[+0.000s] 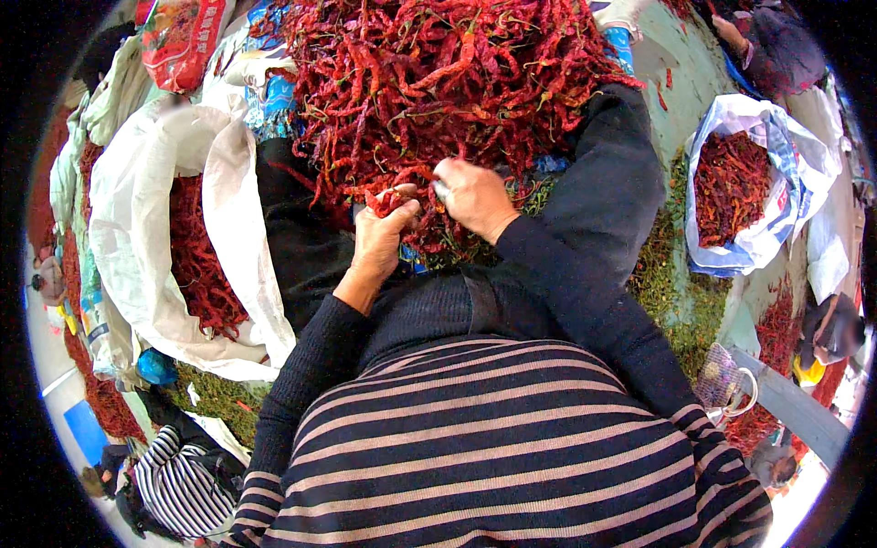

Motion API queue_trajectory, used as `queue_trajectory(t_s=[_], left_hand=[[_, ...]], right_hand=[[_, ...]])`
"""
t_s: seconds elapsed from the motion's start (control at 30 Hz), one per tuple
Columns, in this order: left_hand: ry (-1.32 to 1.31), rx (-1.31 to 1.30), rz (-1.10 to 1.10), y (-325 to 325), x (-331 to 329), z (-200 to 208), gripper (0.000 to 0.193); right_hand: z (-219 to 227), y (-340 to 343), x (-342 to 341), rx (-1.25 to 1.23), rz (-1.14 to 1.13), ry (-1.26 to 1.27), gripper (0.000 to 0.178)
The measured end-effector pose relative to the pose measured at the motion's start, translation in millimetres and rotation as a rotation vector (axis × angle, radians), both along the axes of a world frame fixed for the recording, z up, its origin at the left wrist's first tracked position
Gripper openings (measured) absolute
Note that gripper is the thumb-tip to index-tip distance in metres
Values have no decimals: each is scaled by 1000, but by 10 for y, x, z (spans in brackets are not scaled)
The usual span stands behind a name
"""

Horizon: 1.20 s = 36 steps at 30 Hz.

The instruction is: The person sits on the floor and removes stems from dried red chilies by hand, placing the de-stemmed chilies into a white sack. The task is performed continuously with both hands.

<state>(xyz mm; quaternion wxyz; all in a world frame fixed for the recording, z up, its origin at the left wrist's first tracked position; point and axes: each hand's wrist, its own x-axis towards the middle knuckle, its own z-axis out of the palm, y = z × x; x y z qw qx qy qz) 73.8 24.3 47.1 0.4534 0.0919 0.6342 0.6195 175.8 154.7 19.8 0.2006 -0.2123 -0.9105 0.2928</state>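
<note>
A large heap of dried red chilies point(448, 73) lies between my legs, right in front of me. My left hand point(379, 239) is closed round a few dried chilies point(377, 203) at the near edge of the heap. Close beside it on the right, my right hand point(477, 198) has its fingers curled together, a little blurred. Whatever its fingertips pinch is too small or too hidden to name. Both hands are low over the heap, with chilies beneath and around them.
On my left stands an open white woven sack point(128, 247) with red chilies inside. A white and blue bag point(708, 247) of chilies stands on the right. Green stems point(681, 315) litter the floor beside my legs. Other people point(187, 484) sit nearby, and a red bag point(187, 41) lies far left.
</note>
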Motion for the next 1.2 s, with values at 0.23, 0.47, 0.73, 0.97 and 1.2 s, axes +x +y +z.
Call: queue_trajectory(t_s=[0.23,0.47,0.73,0.97,1.2], left_hand=[[127,-50,-59,-16,-56,-71,24],[405,47,-164,14,-58,-141,5],[140,22,-18,-59,-80,7,1],[-48,73,-20,-25,-61,114,1],[436,100,-389,131,175,253,11]], right_hand=[[13,-236,10,-281,196,55,11],[-93,-236,79,-452,201,13,29],[146,-267,33,-729,133,-162,23],[171,-210,143,-1011,133,-210,17],[-280,-147,253,-740,158,-76,29]])
